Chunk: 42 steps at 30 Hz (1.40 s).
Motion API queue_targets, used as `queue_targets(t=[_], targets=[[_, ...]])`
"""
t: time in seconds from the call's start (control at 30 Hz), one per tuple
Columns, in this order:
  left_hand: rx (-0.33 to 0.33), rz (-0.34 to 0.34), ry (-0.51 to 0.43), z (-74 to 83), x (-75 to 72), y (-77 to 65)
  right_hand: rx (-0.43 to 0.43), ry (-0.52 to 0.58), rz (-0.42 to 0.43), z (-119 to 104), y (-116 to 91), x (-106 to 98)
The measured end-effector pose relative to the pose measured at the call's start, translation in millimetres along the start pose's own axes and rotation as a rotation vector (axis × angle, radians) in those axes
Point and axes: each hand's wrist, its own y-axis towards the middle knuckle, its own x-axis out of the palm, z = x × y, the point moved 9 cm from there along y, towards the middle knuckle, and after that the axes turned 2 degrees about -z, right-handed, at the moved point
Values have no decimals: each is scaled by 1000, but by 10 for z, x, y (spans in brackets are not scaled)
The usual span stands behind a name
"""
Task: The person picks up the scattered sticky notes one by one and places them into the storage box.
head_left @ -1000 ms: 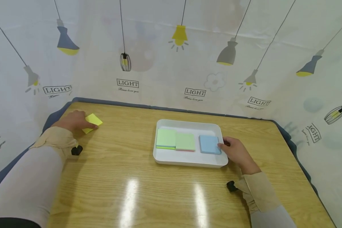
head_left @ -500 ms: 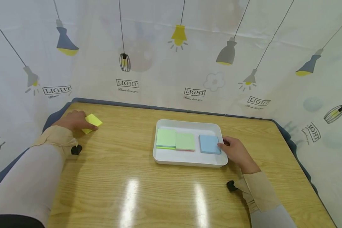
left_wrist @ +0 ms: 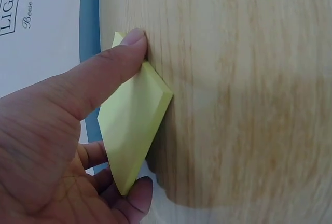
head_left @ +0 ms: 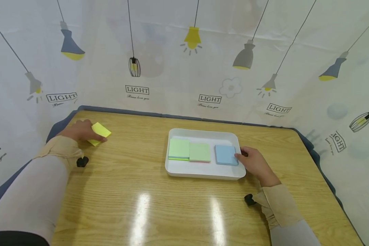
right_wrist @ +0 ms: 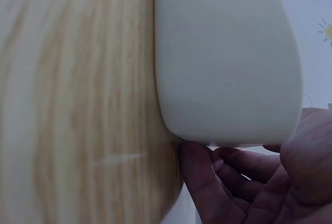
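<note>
At the far left of the table, my left hand (head_left: 79,131) pinches a yellow sticky note pad (head_left: 101,129). In the left wrist view the thumb lies on one edge of the pad (left_wrist: 134,115), fingers on the opposite edge, and the pad is tilted over the wood. My right hand (head_left: 256,165) grips the right end of a white tray (head_left: 203,173), thumb over the rim and fingers against the outer wall. Inside the tray are two light green-topped stacks of sticky notes (head_left: 179,147) side by side on the left, and a blue pad (head_left: 226,155) near the right hand's thumb.
The wooden table (head_left: 126,205) ends at a dark blue edge (head_left: 184,118) along the back and sides. Behind it hangs a pale cloth (head_left: 172,61) printed with lamps. A small black piece (head_left: 82,161) sits at the left cuff, another (head_left: 249,200) at the right cuff.
The yellow pad has turned very slightly in my left hand. My right hand and the tray stay in place.
</note>
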Motion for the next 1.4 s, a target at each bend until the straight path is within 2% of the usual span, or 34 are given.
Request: queue_targets(t=[0.27,0.47,0.63,0.83,1.03,1.17,1.33,1.4], targets=[[29,51,-26,9,-10,-8,-9,-5,1,-8,7,-26],[93,59,-100,77,9,-4,-16,-10,0,-17,11,-35],[82,106,-132,87,-48,-16,-28,-12,2,-41,13,-39],[56,171,-112,114,-193,-44,-27,-10,8,-47,13,-42],[67,194,-74,250,-304,-76,-23,-13,15,-47,-1,-59],[94,245,-67,383,-392,-135,-24,-15,16,-31,1,-45],[104,285,-59,648,-478,-275,-17,-15,15,-7,0,-10],[113,292,-89,777,-499,-316,-17,-15,15,1,0,-5]])
